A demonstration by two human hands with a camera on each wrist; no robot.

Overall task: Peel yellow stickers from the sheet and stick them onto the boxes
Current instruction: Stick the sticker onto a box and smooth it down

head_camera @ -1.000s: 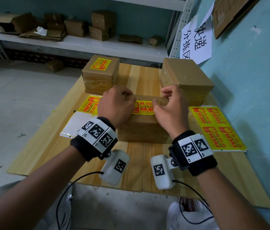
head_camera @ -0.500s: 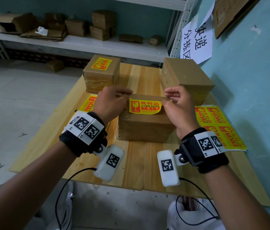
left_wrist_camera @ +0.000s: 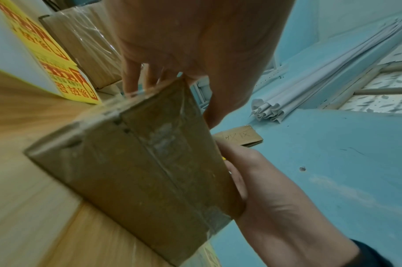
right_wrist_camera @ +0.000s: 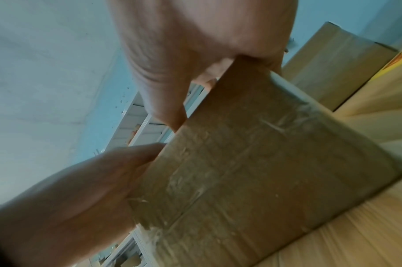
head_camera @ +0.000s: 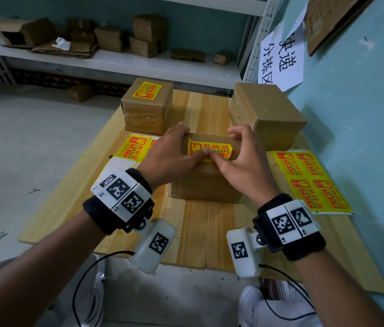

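Step in hand: smoothing a yellow sticker [head_camera: 210, 148] flat onto the top of the near box [head_camera: 206, 182].
Sticker: on the top face of the near box, near edge under both thumbs; upper right corner looks slightly lifted, not yet fully seated.
Left hand [head_camera: 171, 153]: fingers draped over the far left edge of the box top, thumb laid flat along the sticker's near edge, pressing rather than pinching.
Right hand [head_camera: 240, 159]: thumb pressed on the sticker beside the left thumb, tips touching or nearly so; fingers loosely curled above the far right edge, gripping nothing visible.
Doing it well: press from the middle outward with both thumbs, chasing out bubbles toward the corners; finish on the lifted right corner; keep the left fingers bracing the box against sliding on the tabletop [head_camera: 195, 232].
Risk: creasing likely if the edges get stuck down before the centre.
Boxes on the tabletop: three, namely the near box, a far left box [head_camera: 147, 107] already bearing a sticker, and a far right box [head_camera: 266, 114] with a bare top.
Sticker sheets: two, one sheet [head_camera: 311, 180] at the right with four stickers showing, one sheet [head_camera: 131, 148] at the left partly hidden by the left wrist, count there unclear.
Progress: one box labelled, one in hand, one apparently left.
Shelf [head_camera: 115, 60] behind: more cardboard boxes, not counted.
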